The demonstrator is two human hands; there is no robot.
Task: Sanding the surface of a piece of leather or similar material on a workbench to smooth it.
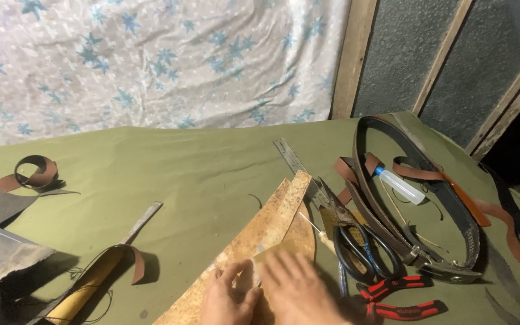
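Two flat, unclenched hands, left hand point(229, 298) and right hand point(299, 289), palms down on tan leather piece point(254, 238).

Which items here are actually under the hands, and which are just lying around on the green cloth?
In hand:
- tan leather sheet, both hands flat on it: left hand, right hand

Lying about:
- scissors
- red-handled pliers
- metal ruler
- dark belt
- small clear bottle
- leather loop

Table cover point(200, 174): plain olive green. Backdrop sheet point(151, 60): white, blue star-leaf print. Near leather piece point(260, 232): mottled tan-rust. Right belt point(416, 198): dark brown. Pliers point(398, 298): red-black handles. Scissors point(362, 250): black.
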